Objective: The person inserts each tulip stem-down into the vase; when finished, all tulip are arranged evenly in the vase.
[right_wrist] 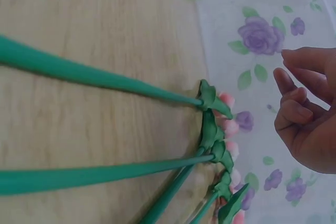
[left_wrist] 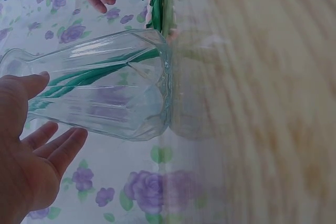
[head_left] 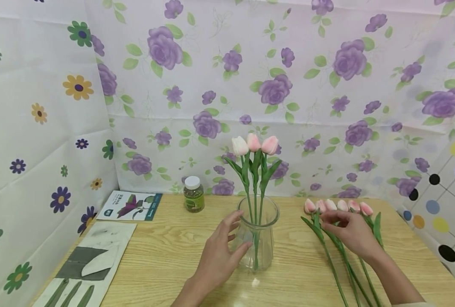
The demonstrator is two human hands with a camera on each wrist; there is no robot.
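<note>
A clear glass vase (head_left: 266,249) stands upright on the wooden table, holding three artificial tulips (head_left: 254,143) with white and pale pink heads. My left hand (head_left: 221,256) is at the vase's left side, thumb and fingers spread loosely about the glass. In the left wrist view, those fingers (left_wrist: 68,148) lie nearly straight beside it; whether they touch cannot be told. Several pink tulips (head_left: 342,206) lie on the table at the right, their green stems pointing toward me. Above their leaves hovers my right hand (head_left: 352,234), fingers loosely bent, with nothing held in the right wrist view.
Left of the vase, farther back, stands a small white-lidded jar (head_left: 194,200). A leaflet (head_left: 129,206) and a grey-and-white printed sheet (head_left: 91,260) lie along the table's left side. Floral cloth (head_left: 220,64) hangs behind the table (head_left: 166,256).
</note>
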